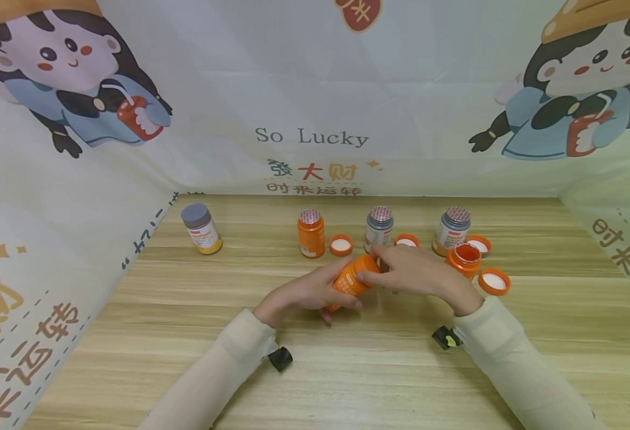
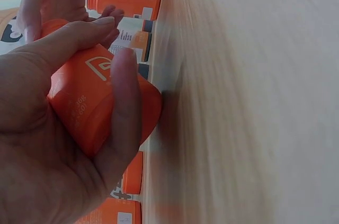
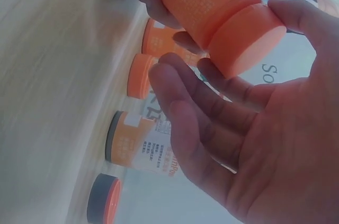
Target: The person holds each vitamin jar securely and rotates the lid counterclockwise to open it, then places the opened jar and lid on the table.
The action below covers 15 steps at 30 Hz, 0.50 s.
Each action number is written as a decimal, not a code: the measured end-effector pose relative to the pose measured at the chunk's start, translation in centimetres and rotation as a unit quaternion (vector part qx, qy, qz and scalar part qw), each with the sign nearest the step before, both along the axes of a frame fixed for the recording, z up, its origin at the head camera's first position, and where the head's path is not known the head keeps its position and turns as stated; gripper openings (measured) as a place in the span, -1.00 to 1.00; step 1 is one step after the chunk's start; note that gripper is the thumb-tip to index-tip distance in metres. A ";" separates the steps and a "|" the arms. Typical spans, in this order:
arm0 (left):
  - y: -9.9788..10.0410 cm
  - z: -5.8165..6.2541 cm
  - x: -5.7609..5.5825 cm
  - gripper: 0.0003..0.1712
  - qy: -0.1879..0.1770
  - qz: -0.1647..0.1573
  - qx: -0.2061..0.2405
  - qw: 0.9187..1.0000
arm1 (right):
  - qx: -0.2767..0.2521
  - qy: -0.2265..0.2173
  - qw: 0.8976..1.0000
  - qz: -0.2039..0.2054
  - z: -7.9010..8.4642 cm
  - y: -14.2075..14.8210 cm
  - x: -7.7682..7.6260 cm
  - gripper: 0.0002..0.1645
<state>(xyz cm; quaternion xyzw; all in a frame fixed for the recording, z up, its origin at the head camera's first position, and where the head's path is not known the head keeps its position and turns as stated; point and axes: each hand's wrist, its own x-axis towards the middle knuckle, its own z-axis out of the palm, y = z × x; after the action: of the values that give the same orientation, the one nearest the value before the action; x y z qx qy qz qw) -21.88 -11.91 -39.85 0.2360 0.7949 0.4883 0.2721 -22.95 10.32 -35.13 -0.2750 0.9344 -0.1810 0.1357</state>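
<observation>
My left hand (image 1: 305, 289) grips an orange bottle (image 1: 350, 279) round its body, tilted with its cap end up and to the right. On that bottle sits an orange screw cap (image 3: 246, 41). My right hand (image 1: 419, 272) pinches the cap between thumb and index finger, its other fingers bent loosely below, as the right wrist view shows. In the left wrist view the thumb and a finger wrap the bottle (image 2: 87, 97) just above the tabletop. Beyond the hands stands an orange bottle (image 1: 312, 236) with a foil-covered mouth, its neighbour being a loose orange cap (image 1: 340, 245).
Two grey foil-topped bottles, one central (image 1: 379, 226) and one further right (image 1: 452, 227), stand at the back. An uncapped orange bottle (image 1: 463, 260) is near my right wrist, beside a loose cap (image 1: 494, 281). Far left stands a grey-capped bottle (image 1: 202, 229). Printed cloth (image 1: 212, 101) surrounds the table.
</observation>
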 end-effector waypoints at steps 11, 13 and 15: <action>0.0 -0.1 -0.1 -0.28 -0.003 0.006 -0.010 1.000 | -0.017 -0.012 1.000 -0.009 0.1 0.1 -0.1 -0.22; 0.0 -0.1 -0.1 -0.28 0.001 0.003 -0.011 1.000 | -0.019 -0.013 1.000 -0.005 0.2 0.1 -0.1 -0.21; 0.0 -0.1 -0.1 -0.28 0.005 0.002 -0.011 1.000 | -0.021 -0.012 1.000 0.000 0.2 0.2 -0.1 -0.27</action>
<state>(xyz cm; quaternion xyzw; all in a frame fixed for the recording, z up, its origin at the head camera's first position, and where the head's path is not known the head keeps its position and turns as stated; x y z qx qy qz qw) -21.95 -11.89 -39.97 0.2339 0.8020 0.4786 0.2704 -23.06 10.47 -34.91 -0.2752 0.9288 -0.2037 0.1415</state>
